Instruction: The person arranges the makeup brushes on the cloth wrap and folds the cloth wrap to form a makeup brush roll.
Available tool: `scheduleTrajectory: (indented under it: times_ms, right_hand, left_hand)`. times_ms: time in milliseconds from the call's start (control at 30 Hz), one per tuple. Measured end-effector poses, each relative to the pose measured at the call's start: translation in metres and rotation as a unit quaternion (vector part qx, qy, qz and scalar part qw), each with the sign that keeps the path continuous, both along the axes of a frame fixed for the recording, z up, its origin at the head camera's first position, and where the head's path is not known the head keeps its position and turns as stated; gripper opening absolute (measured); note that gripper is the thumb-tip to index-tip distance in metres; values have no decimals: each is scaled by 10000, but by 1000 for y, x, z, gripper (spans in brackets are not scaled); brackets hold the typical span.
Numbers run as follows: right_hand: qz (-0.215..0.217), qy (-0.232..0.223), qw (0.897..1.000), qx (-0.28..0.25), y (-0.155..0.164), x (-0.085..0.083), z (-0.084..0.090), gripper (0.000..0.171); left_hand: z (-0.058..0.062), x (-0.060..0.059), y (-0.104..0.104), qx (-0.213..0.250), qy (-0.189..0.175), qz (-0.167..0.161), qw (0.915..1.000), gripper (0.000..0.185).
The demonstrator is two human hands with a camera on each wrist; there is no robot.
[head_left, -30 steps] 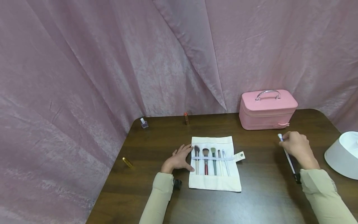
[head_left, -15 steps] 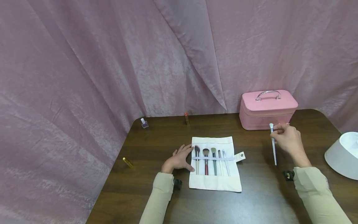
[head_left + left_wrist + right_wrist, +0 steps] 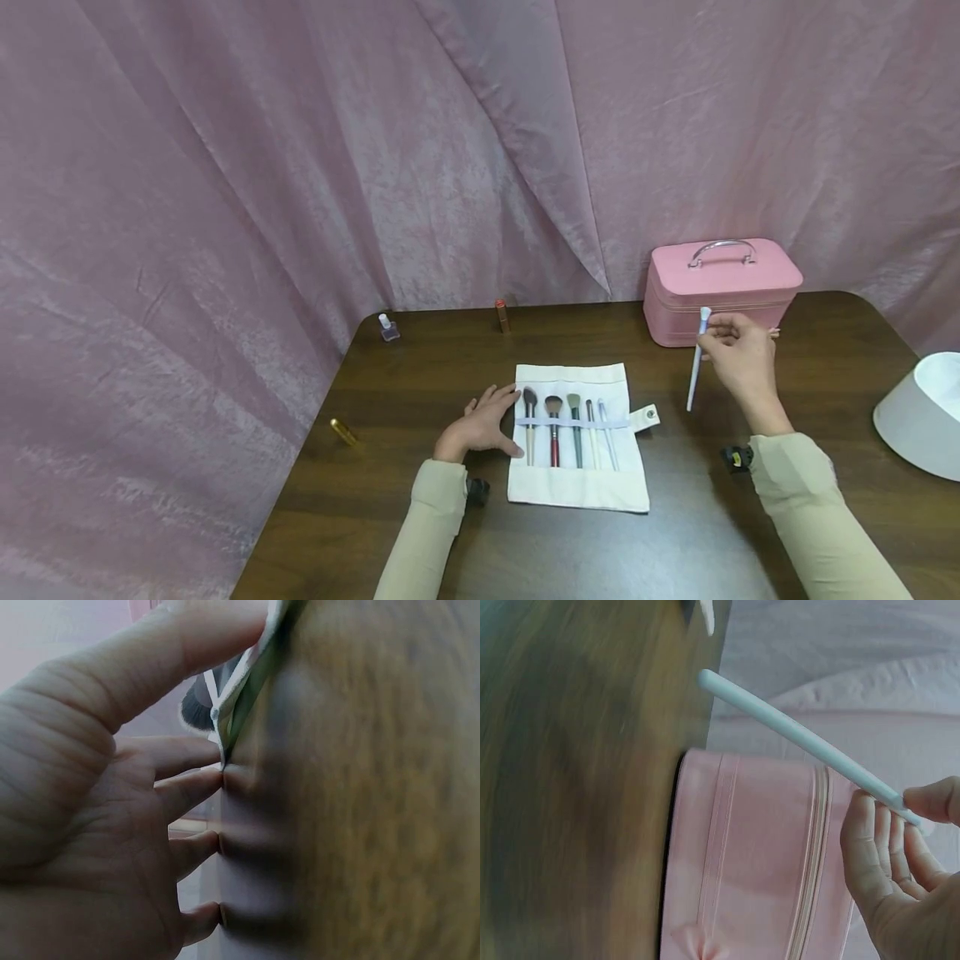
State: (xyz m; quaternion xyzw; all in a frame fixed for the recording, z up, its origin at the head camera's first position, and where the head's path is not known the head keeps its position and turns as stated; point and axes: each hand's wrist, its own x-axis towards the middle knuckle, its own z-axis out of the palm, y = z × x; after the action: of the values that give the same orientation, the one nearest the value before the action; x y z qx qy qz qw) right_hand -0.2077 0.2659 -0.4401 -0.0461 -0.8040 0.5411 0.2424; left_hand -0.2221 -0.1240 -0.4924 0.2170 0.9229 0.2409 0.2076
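Observation:
A cream fabric brush roll (image 3: 576, 483) lies open on the dark wooden table (image 3: 675, 533) with several makeup brushes (image 3: 553, 429) tucked under its band. My left hand (image 3: 480, 427) rests flat on the table, fingers straight, touching the roll's left edge (image 3: 247, 682). My right hand (image 3: 738, 358) is raised above the table in front of the pink case (image 3: 720, 287) and pinches a thin white-handled brush (image 3: 697, 358) near its head, handle pointing down-left. In the right wrist view the white brush handle (image 3: 795, 739) runs from my fingertips (image 3: 870, 825) across the pink case (image 3: 750, 855).
A nail polish bottle (image 3: 387, 327) and an orange lipstick tube (image 3: 501, 317) stand near the table's far edge. A gold tube (image 3: 342, 432) lies at the left edge. A white bowl-like object (image 3: 922, 412) sits at the right edge. Pink curtain (image 3: 300, 167) hangs behind.
My right hand has lifted the white brush off the table and carried it left and farther away, toward the pink case. The left hand has stayed put.

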Motion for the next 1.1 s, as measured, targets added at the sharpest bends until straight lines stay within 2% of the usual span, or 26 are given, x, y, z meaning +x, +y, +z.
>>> scheduleTrajectory:
  times_ms: [133, 267, 667, 1100]
  right_hand:
    - [121, 167, 9986, -477, -16, -7, 1, 25]
    - [281, 182, 9976, -606, -32, -14, 1, 25]
    - [906, -175, 9943, -544, -72, -30, -11, 23]
    - [1204, -805, 9887, -384, -79, -31, -24, 22]
  left_hand:
    - [0, -1, -1, 16, -5, -19, 10000, 100]
    - [-1, -1, -3, 32, -9, 10, 10000, 100]
    - [-3, 0, -5, 9, -62, 81, 9999, 101]
    - [-4, -4, -2, 107, -73, -39, 9999, 102]
